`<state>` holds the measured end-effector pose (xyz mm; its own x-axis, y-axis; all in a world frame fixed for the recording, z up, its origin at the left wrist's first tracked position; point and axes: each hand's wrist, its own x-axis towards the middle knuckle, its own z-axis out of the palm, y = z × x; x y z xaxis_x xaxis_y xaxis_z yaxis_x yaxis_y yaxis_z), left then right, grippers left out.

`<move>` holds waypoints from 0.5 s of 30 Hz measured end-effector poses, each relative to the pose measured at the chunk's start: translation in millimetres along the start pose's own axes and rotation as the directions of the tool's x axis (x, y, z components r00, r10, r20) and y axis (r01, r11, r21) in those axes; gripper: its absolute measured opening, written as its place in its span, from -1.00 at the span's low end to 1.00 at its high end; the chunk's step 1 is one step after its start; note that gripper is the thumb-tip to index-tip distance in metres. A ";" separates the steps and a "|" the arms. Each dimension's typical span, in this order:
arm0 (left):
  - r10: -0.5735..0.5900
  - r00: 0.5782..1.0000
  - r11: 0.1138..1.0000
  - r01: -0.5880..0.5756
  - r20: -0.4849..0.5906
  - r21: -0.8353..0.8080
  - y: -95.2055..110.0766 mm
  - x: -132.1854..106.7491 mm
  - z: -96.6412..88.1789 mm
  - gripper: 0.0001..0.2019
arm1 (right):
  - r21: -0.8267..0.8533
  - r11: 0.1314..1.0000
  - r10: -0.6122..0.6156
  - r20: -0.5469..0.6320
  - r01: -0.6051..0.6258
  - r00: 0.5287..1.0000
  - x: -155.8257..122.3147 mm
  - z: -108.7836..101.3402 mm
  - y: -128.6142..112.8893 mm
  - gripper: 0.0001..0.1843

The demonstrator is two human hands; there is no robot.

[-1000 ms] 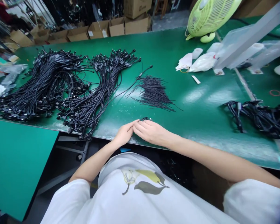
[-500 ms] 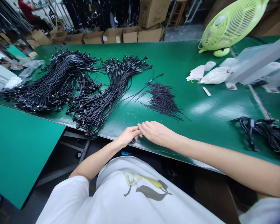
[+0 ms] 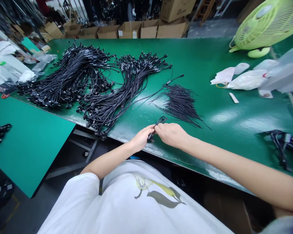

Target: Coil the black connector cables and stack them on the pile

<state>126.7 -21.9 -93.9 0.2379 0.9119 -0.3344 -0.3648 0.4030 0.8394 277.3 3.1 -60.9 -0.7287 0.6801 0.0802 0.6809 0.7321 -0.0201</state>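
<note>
My left hand [image 3: 141, 139] and my right hand [image 3: 171, 134] meet at the near edge of the green table [image 3: 205, 48]. Both are closed on one folded black cable [image 3: 157, 125], whose loop sticks up between the fingertips. Just beyond my right hand lies a fan of thin black ties [image 3: 182, 103]. Two big heaps of black cables [image 3: 97, 84] cover the table's left half, and one loose cable [image 3: 172, 80] runs from them towards the ties.
A lime green fan [image 3: 266, 22] stands at the far right, with white bags and wrappers [image 3: 244, 78] before it. Another black cable bundle [image 3: 283, 143] lies at the right edge. Cardboard boxes [image 3: 136, 31] line the far side. A lower green surface [image 3: 26, 143] sits left.
The camera has swung so the table sits further right and lower. My hands have stayed together at the near edge; the black cable's loop now shows between my fingers, hidden half a second ago.
</note>
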 end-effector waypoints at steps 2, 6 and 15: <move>-0.031 0.997 0.998 0.027 -0.072 -0.055 1.0 9.2 -3.0 -0.74 | 0.209 0.959 0.207 -0.055 -0.191 0.977 5.2 7.1 -3.7 -0.65; -0.035 0.997 0.999 0.037 -0.062 0.039 8.8 20.7 -13.3 -0.43 | 0.802 0.512 0.482 0.026 -0.306 0.876 8.3 25.2 -19.3 -0.60; 0.104 0.941 0.788 -0.276 0.323 0.550 21.1 -2.1 -14.8 -0.38 | 0.881 0.366 0.627 0.005 -0.300 0.779 -10.4 12.6 -1.8 -0.65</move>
<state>105.2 -14.1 -81.8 0.4770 0.8744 -0.0888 0.1424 0.0229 0.9895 282.8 -4.8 -74.3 -0.1417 0.9889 0.0447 0.4041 0.0990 -0.9094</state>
